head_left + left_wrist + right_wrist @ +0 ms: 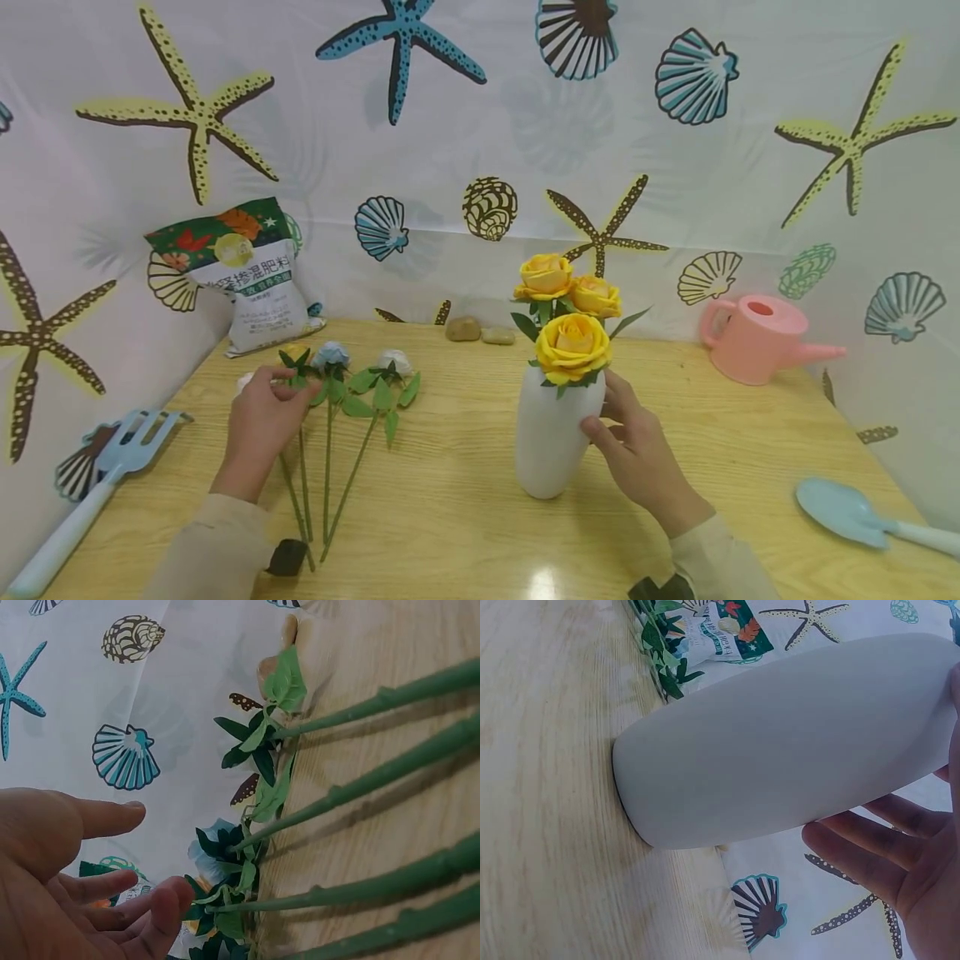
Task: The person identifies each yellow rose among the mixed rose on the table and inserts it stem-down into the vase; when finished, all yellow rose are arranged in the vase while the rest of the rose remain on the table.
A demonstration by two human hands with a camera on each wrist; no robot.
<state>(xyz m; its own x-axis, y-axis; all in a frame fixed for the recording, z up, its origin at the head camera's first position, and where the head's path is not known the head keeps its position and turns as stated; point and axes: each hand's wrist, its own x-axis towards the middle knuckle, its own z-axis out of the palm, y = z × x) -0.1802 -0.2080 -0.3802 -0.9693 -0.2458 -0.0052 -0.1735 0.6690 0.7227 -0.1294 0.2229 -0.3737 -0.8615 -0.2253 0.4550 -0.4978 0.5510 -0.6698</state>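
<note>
A white vase holding several yellow roses stands on the wooden table, with my right hand on its right side. Thumb and fingers of that hand curve round the vase wall, as the right wrist view also shows. My left hand is over the heads of artificial flowers lying at the left. In the left wrist view its thumb is apart from the loosely bent fingers, and nothing is between them. A blue flower and a white flower lie just right of it; others are partly hidden behind it.
A fertilizer bag leans at the back left, and a light-blue hand fork lies at the left edge. Two stones sit at the back. On the right are a pink watering can and a light-blue trowel.
</note>
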